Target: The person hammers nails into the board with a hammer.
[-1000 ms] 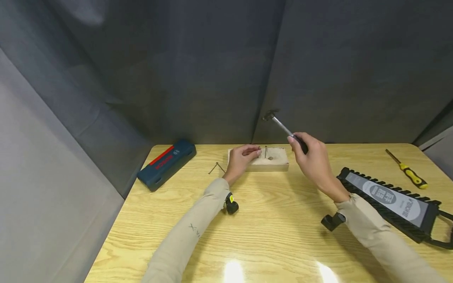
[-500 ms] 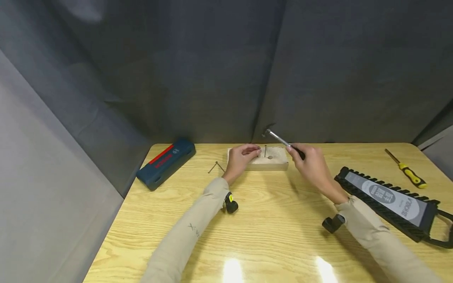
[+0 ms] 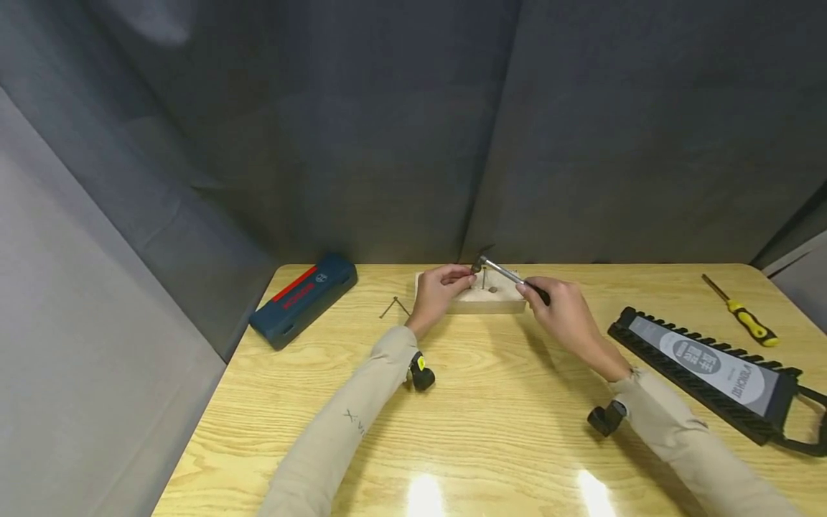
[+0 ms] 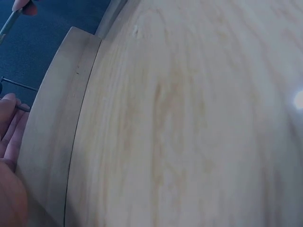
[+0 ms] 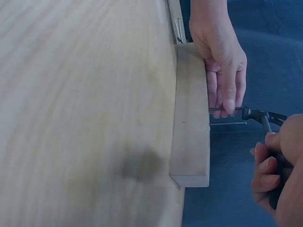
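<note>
Hammer head down at the pinched nail

Over the last second, the hammer (image 3: 502,271) has dropped from above the wood block (image 3: 487,306) to the head of the pinched nail (image 5: 238,109), while the left hand (image 3: 442,291) has held its place. I judge this to be the low point of a blow or a light tap; whether the metal touches is too fine to tell. The nail's shank still shows above the wood, so it looks far from fully driven.

With the block as dial and twelve away from the person, the left forearm enters from seven o'clock, and that hand pinches the nail between thumb and fingers. The right forearm enters from four; the right hand (image 3: 561,312) is curled round the handle, its head pointing towards ten. The hands are apart.

A second nail (image 5: 229,124) stands in the block, just on the three o'clock side of the first. Two loose nails (image 3: 390,306) lie between eight and nine, a blue case (image 3: 304,300) further out at nine, and a screwdriver (image 3: 749,320) at three
</note>
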A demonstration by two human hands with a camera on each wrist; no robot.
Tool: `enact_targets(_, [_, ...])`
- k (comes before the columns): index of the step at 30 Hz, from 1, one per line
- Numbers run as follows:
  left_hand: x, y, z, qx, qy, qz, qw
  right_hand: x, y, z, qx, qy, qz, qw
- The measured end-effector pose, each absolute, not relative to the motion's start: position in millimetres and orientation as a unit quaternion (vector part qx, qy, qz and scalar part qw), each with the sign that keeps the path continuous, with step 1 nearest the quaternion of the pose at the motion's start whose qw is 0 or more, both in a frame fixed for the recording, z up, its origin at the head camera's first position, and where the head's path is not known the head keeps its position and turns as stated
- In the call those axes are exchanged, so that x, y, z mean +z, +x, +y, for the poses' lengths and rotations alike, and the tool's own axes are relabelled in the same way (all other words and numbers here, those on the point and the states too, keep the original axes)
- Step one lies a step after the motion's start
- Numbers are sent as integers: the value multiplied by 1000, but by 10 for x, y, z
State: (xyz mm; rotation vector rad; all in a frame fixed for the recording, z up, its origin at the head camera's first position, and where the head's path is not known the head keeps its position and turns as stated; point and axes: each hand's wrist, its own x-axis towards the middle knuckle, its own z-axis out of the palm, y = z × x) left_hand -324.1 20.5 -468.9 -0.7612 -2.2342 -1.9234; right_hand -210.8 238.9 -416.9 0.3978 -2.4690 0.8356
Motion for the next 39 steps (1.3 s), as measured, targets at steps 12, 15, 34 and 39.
enact_targets(12, [-4716,-3234,186,-638,-258,-724,40,-3932,-2066,2333,329,169,-846,385])
enact_targets(15, [-4716,-3225,186,-641,-256,-723,38,-4098,-2074,2300,309,173,-861,365])
enact_targets(34, [-4700,-3218,181,-638,-260,-723,39,-4211,-2059,2366,279,161,-892,318])
enact_targets(39, [-4700,-3226,191,-638,-254,-726,41,-4256,-2085,2348,273,161,-897,309])
